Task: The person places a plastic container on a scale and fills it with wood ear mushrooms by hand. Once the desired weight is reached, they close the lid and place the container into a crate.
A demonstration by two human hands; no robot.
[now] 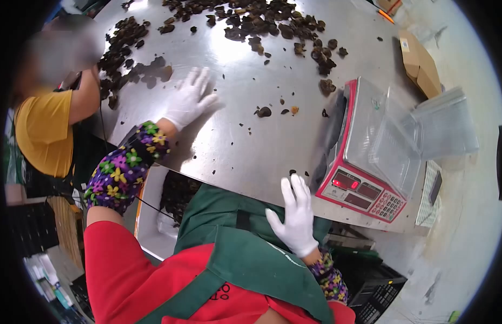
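My left hand (pixel 189 99), in a white glove, lies flat and open on the steel table (pixel 234 140), fingers spread, holding nothing. Dark dried pieces (pixel 261 24) are heaped across the far side of the table, and a few loose ones (pixel 264 112) lie just right of that hand. My right hand (pixel 295 216), also gloved in white, hovers open at the table's near edge over my green apron, empty. Beside it stands a red and silver scale (pixel 364 162) with a clear plastic tray (pixel 394 148) on its pan.
A person in a yellow shirt (pixel 43 129) works at the table's left side. Clear plastic containers (pixel 445 127) and a cardboard box (pixel 421 65) lie right of the scale. A white bin (pixel 153 216) with dark pieces stands under the table edge. A black crate (pixel 375 289) is lower right.
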